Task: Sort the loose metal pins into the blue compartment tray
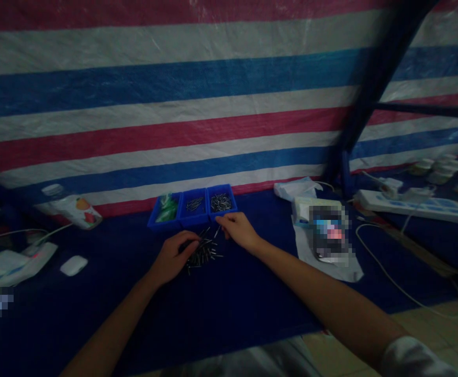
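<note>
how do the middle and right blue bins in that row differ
The middle bin holds a sparse scatter of slender pieces, with blue floor showing, while the right bin holds a denser heap. The middle bin sits between two others; the right bin ends the row. Both are open-topped.

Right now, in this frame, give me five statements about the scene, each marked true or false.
1. The left hand is at the pile of slim metal pieces. True.
2. The right hand holds nothing. False: it pinches a slim metal piece.
3. Three blue bins stand side by side. True.
4. Green plastic lies in the rightmost bin. False: it lies in the leftmost bin.
5. The white earbud case lies left of the pile. True.
</note>
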Motion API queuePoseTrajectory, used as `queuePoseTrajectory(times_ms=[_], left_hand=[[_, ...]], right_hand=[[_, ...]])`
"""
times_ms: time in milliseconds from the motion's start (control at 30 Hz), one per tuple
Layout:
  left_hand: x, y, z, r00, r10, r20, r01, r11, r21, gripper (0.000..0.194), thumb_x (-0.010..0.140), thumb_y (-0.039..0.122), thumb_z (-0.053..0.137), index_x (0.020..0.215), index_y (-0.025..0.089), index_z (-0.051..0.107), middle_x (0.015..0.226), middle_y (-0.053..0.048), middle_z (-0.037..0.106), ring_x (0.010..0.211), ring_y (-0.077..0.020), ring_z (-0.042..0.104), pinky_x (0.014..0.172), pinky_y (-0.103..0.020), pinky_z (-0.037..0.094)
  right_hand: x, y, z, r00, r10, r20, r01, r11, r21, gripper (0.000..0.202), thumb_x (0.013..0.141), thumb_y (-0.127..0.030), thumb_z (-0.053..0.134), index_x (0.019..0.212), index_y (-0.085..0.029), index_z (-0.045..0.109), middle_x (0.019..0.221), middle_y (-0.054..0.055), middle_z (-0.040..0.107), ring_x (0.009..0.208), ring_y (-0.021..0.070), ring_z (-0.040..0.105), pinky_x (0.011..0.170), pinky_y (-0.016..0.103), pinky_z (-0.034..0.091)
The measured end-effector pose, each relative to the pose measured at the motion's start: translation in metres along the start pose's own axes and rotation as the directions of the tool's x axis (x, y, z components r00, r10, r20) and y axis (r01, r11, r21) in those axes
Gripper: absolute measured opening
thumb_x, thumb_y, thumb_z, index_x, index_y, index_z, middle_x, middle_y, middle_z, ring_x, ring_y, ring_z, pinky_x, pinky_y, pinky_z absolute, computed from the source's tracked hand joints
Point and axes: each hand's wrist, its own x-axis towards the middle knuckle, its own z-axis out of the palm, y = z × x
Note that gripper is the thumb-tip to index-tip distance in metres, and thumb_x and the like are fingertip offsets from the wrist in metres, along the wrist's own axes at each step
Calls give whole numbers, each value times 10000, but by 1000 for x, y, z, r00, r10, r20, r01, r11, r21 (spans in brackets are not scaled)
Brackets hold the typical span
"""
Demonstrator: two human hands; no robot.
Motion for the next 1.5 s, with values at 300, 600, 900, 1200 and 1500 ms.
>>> queuePoseTrajectory(times_ms=[300,600,900,1200,1500], left_hand=[[1,-3,0,1000,14,4,-14,996,93,203,922,347,526,965,214,673,1019,-51,669,989,-220,602,916,-393,458],[-3,-8,4,993,46,104,-77,948,310,254,907,353,563,1116,262,677,1296,-60,595,1203,-280,487,1023,-536,364],[-2,-9,6,991,30,128,-71,943,324,268,889,342,589,1132,267,673,1276,-54,619,1205,-280,496,1024,-535,355],[0,-12,6,988,83,131,-121,942,314,238,895,327,587,1098,265,695,1258,-65,623,1168,-274,519,1012,-528,382],[-1,-10,4,990,93,102,-119,950,288,222,888,340,597,1067,246,687,1223,-72,621,1151,-273,536,996,-498,427]], right_hand=[[-4,6,-1,986,-163,-34,135,903,-407,209,892,-347,515,940,-182,634,716,10,642,621,130,586,597,260,412],[-22,6,8,877,-243,416,481,453,-750,207,924,-245,492,1027,-191,663,1036,84,635,937,193,596,793,315,420],[-20,11,5,829,-247,501,558,415,-718,300,874,-117,503,1149,-185,603,1086,98,616,952,203,591,806,330,435],[-19,15,6,817,-251,518,575,412,-707,306,846,-104,532,1140,-167,592,1097,113,608,985,221,577,838,368,446],[-16,15,4,799,-281,532,601,417,-682,313,858,-79,505,1130,-179,625,1060,105,584,934,197,557,809,338,440]])
